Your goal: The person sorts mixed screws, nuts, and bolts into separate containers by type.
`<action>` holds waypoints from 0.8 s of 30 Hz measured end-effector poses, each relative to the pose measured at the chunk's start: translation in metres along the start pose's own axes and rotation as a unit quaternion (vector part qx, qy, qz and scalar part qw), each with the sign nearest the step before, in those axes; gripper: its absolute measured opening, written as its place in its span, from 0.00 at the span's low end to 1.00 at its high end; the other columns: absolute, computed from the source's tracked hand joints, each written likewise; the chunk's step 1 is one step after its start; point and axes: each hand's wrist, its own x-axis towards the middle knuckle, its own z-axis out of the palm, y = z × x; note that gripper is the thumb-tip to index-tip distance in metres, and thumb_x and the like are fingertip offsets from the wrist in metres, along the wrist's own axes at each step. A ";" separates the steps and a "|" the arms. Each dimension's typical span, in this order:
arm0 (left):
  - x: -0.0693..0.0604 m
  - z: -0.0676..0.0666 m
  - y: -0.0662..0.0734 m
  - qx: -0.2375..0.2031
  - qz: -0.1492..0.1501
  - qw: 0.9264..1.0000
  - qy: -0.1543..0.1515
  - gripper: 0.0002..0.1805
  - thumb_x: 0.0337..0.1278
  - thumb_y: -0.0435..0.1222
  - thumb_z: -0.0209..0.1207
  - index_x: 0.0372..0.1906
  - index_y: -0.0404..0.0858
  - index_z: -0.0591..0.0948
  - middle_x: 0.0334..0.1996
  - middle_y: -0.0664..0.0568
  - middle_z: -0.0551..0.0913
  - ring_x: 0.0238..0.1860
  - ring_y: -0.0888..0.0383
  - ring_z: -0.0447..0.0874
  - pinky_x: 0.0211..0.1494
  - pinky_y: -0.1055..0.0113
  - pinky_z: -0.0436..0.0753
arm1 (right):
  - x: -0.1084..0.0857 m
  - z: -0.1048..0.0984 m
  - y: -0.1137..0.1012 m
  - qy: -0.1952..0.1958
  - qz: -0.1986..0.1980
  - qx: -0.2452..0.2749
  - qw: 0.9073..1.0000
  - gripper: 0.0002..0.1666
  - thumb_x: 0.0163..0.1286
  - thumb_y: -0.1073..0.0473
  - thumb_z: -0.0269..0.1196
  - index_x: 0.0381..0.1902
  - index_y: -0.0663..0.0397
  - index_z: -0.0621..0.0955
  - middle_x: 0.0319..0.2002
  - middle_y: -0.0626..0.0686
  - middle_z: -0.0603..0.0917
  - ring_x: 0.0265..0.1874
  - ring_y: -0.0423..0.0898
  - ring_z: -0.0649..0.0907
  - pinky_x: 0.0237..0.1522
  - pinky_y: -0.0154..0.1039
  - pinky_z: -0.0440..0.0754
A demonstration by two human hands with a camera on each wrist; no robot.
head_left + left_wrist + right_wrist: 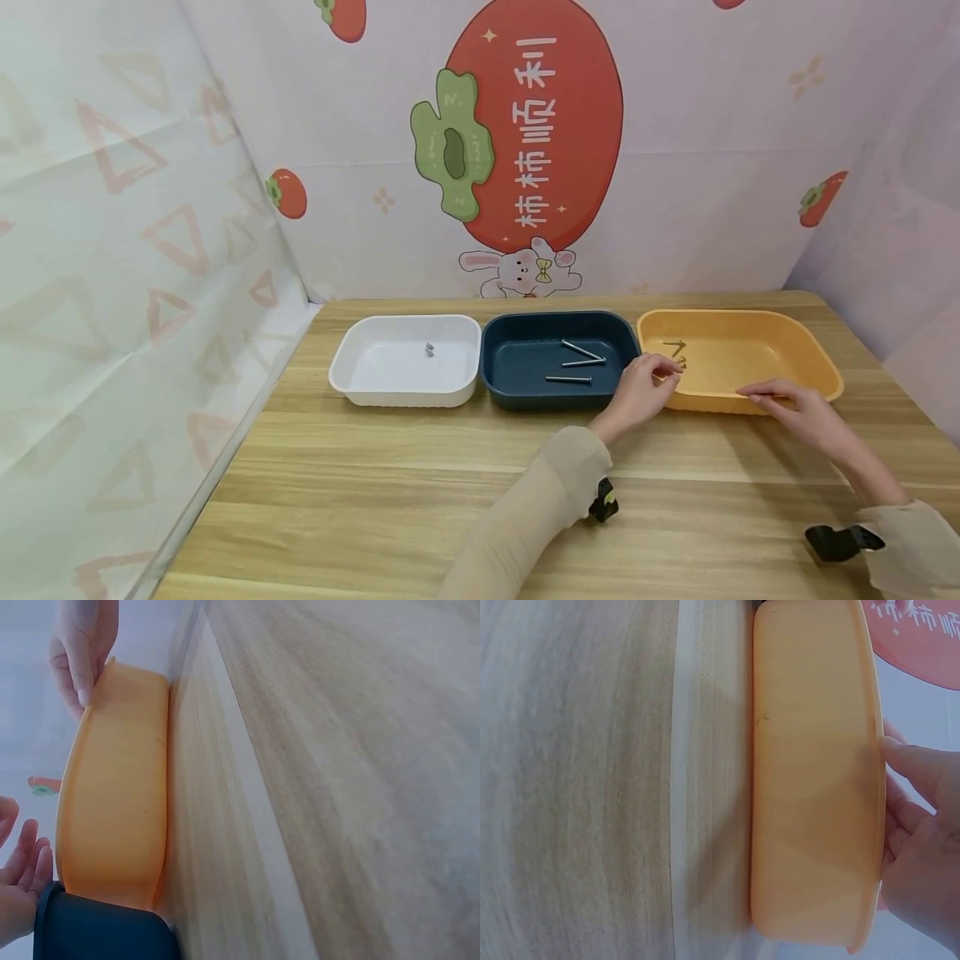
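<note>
Over the front left corner of the yellow tray [757,364], my left hand [641,390] hovers with loosely bent fingers beside the navy tray's right end. In the left wrist view a gap shows between the thumb and fingers of that left hand [22,881], and nothing is seen in them. Small brass-coloured screws [678,344] lie in the yellow tray close to these fingertips. My right hand [804,417] pinches the tray's front rim; in the right wrist view the thumb of the right hand [926,817] is outside, with fingers behind the rim.
Left of the yellow tray stands a navy tray [517,360] with three long silver bolts [567,380]. A white tray [382,367] farther left holds a few small grey metal pieces [430,350]. All stand on a wooden table [360,492] before a printed cloth backdrop [675,208].
</note>
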 end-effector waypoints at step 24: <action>-0.029 -0.048 -0.003 0.018 0.053 0.998 -0.029 0.06 0.56 0.35 0.55 0.37 0.41 0.80 0.36 0.57 0.77 0.39 0.63 0.72 0.40 0.82 0.68 | 0.003 -0.002 -0.005 0.006 0.018 0.010 1.000 0.07 0.57 0.75 0.57 0.35 0.70 0.79 0.35 0.26 0.76 0.37 0.17 0.71 0.34 0.14 0.67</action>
